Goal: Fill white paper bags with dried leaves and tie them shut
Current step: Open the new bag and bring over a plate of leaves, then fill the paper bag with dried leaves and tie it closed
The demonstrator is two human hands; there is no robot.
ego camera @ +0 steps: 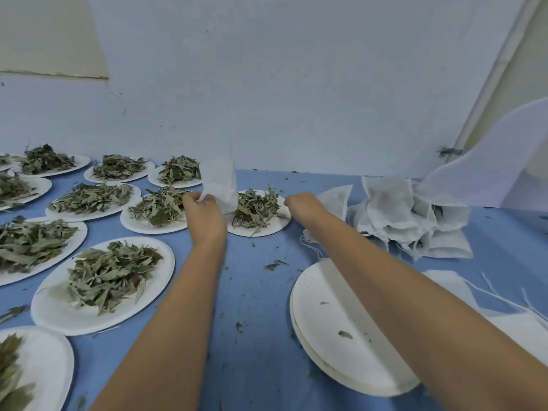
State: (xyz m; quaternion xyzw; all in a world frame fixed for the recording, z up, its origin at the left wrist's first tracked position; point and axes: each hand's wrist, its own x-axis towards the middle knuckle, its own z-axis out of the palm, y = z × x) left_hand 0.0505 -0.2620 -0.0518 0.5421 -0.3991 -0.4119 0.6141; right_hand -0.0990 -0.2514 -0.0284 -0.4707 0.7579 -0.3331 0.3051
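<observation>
Bag [221,182] stood pinched in the fingers of the left hand [204,212] beside the leaves [255,207], seemingly for filling; the right hand [302,206] curled at the plate [261,231] rim, its grasp unclear.

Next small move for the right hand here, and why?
Probably the right hand scoops leaves off the plate into the bag: the left hand grips that bag upright beside the pile, and the right sits at the plate's rim.
</observation>
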